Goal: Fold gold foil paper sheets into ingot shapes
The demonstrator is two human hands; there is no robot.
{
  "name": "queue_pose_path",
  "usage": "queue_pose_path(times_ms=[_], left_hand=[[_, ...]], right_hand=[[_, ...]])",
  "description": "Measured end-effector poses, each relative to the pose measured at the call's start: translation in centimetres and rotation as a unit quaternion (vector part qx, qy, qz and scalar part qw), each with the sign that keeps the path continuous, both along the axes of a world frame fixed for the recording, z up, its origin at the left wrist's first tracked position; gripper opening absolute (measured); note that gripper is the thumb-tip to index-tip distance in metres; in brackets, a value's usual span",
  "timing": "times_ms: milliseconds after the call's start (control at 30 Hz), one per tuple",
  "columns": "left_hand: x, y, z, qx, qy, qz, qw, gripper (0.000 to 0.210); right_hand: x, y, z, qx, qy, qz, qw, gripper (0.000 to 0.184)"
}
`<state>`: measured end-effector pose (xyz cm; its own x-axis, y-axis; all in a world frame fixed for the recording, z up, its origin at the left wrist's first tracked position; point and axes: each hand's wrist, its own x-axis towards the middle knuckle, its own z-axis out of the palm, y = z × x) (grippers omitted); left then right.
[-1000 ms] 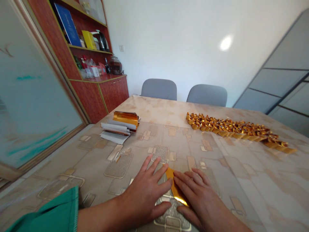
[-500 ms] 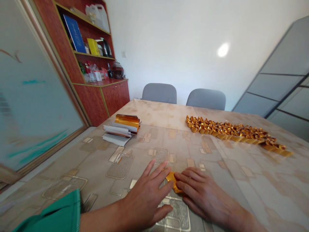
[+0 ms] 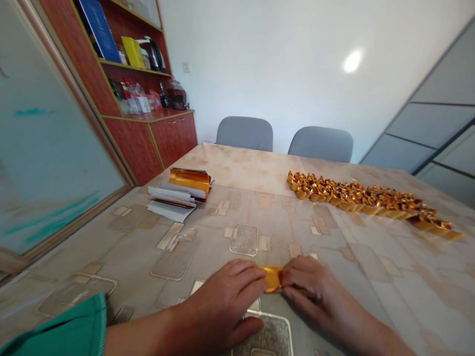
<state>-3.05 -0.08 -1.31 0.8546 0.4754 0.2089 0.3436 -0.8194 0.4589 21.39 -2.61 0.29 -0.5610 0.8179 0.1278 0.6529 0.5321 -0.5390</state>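
Observation:
A small piece of folded gold foil paper (image 3: 272, 279) lies low over the table between my two hands. My left hand (image 3: 230, 301) has its fingers together and bent over the paper's left end, its thumb lower and apart from the fingers. Gripping the right end is my right hand (image 3: 313, 289), fingers and thumb closed around it. Both ends of the paper are hidden under the fingers. Farther off on the right stand rows of folded gold foil pieces (image 3: 356, 195), packed side by side.
A stack of gold and white foil sheets (image 3: 189, 180) rests at the left on the patterned tablecloth (image 3: 215, 237). Two grey chairs (image 3: 245, 133) stand behind the table's far edge. A red-brown cabinet (image 3: 148, 143) with shelved items is at the far left.
The left fingers have come down and bent onto the gold paper. My right hand has closed on its other end. The view has tilted slightly downward.

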Motion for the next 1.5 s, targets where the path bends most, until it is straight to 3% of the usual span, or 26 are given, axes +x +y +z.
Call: queue_pose_path(times_ms=[133, 333, 500, 1500], left_hand=[[0.0, 0.0, 0.0, -0.035, 0.004, 0.019, 0.999, 0.040], [0.1, -0.1, -0.1, -0.008, 0.011, 0.007, 1.000, 0.040], [0.3, 0.1, 0.0, 0.016, 0.023, 0.000, 1.000, 0.051], [0.4, 0.1, 0.0, 0.038, 0.050, 0.002, 0.998, 0.041]], right_hand=[[0.0, 0.9, -0.7, -0.067, 0.030, -0.076, 0.994, 0.015], [0.2, 1.7, -2.1, -0.066, 0.016, -0.136, 0.988, 0.012], [0.2, 1.5, -2.4, -0.028, 0.001, -0.134, 0.991, 0.014], [0.4, 1.6, -3.3, 0.088, -0.077, -0.094, 0.989, 0.016]])
